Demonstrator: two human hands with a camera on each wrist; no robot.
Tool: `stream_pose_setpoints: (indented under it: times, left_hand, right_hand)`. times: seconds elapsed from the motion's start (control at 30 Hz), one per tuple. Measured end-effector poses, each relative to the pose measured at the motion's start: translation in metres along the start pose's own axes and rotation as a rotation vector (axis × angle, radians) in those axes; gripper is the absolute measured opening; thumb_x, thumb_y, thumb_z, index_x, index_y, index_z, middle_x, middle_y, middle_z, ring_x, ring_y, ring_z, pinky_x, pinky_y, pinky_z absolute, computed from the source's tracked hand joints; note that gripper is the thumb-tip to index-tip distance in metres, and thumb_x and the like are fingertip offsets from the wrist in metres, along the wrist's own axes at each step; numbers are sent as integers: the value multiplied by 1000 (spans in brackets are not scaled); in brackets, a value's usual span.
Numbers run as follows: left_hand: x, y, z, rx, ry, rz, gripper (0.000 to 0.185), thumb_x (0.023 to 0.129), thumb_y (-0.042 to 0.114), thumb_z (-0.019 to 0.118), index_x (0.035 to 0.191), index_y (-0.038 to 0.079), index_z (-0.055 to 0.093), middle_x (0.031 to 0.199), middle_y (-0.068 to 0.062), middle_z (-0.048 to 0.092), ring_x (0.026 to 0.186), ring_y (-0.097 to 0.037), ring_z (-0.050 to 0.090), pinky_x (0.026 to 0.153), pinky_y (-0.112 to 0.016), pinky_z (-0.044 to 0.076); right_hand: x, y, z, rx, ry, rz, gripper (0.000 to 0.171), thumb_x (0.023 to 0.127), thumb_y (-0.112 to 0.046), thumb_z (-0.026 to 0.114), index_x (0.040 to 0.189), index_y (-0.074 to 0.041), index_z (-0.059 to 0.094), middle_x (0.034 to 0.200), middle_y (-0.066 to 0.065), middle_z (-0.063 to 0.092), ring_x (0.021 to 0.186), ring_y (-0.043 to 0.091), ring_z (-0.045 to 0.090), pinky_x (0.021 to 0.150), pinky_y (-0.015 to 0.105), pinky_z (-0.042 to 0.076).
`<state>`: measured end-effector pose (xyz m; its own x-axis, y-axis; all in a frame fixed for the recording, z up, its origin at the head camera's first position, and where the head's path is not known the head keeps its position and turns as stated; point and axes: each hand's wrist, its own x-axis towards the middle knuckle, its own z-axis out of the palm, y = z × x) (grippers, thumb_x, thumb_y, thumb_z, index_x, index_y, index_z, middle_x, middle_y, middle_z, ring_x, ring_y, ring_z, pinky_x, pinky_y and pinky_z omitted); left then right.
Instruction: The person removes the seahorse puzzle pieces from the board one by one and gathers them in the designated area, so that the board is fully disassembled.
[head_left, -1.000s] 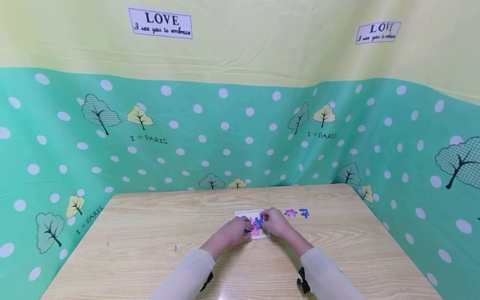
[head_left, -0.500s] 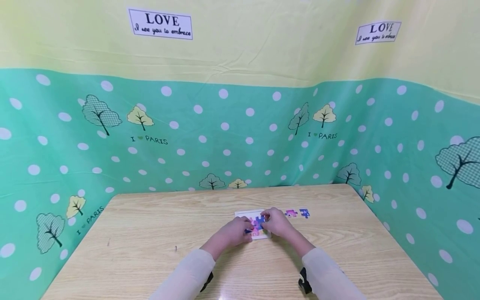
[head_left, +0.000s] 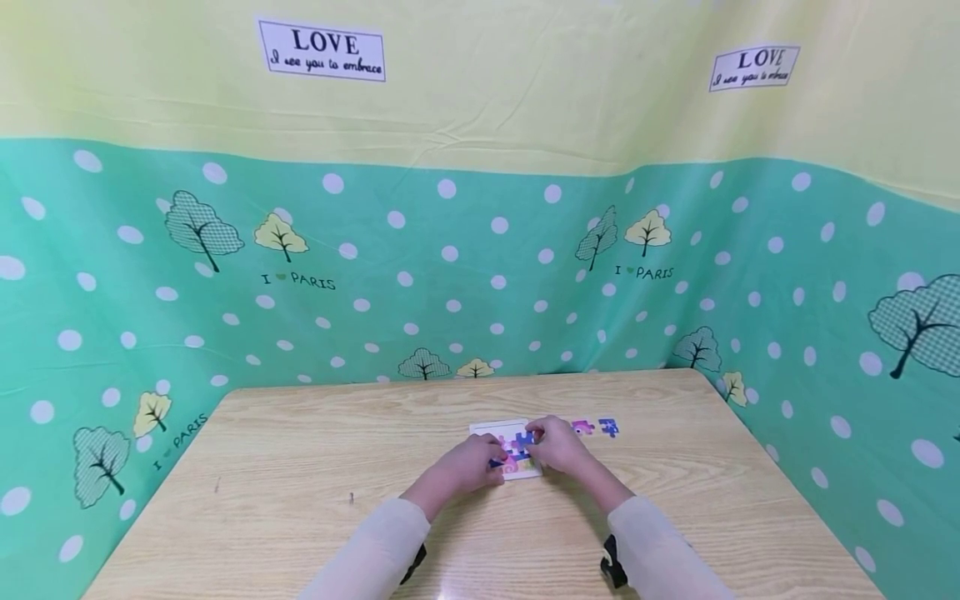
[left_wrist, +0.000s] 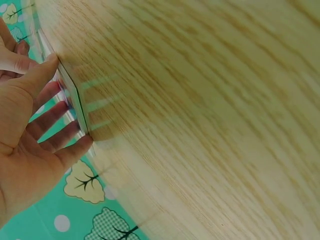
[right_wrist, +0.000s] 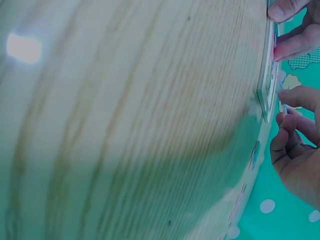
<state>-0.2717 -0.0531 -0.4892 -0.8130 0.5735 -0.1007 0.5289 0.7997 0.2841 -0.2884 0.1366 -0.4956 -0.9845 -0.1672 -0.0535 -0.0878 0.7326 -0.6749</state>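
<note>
Puzzle board: a white square tray (head_left: 486, 429) lies flat near the middle of the wooden table (head_left: 300, 467), partly filled with coloured pieces; seen edge-on in the left wrist view (left_wrist: 75, 97).
Blue piece: a blue jigsaw piece (head_left: 524, 437) sits over the board's right part, at the right hand's fingertips.
Right hand: the right hand (head_left: 558, 446) pinches the blue piece between thumb and curled fingers, a narrow grip; in the right wrist view the fingers (right_wrist: 295, 95) bend toward the board's edge, though the piece itself is too small to make out there.
Left hand: the left hand (head_left: 467, 467) rests on the board's near left corner, fingers fairly straight and spread along its edge (left_wrist: 52, 117), steadying it and gripping nothing.
Loose pieces: a pink piece (head_left: 581, 427) and a blue-purple piece (head_left: 608, 427) lie side by side on the table, just right of the right hand.
Surroundings: a green dotted cloth with trees (head_left: 450, 275) walls the table on three sides.
</note>
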Motion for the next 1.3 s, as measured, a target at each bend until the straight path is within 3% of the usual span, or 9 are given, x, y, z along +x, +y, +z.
stream_pose_setpoints:
  times: [0.77, 1.1, 1.3]
  left_hand:
    - [-2, 3, -3, -23, -2, -6, 37, 83, 27, 70, 117, 14, 65, 128, -6, 56, 118, -25, 53, 104, -35, 43]
    - [-1, 2, -1, -33, 0, -13, 37, 83, 28, 69, 117, 14, 64, 129, -6, 56, 119, -25, 53, 105, -36, 43]
    - [-1, 1, 1, -25, 3, -10, 36, 83, 28, 69, 117, 14, 65, 128, -6, 56, 118, -25, 53, 104, -35, 44]
  right_hand:
    - [-7, 8, -12, 39, 20, 7, 40, 79, -6, 68, 117, 2, 61, 85, 7, 58, 56, 13, 53, 48, 25, 48]
    - [-8, 11, -17, 4, 44, 2, 40, 78, -7, 70, 117, 2, 62, 88, 8, 60, 63, 12, 51, 50, 22, 47]
    - [-8, 12, -20, 37, 43, 23, 40, 78, -6, 69, 117, 1, 62, 89, 8, 59, 60, 13, 50, 48, 23, 46]
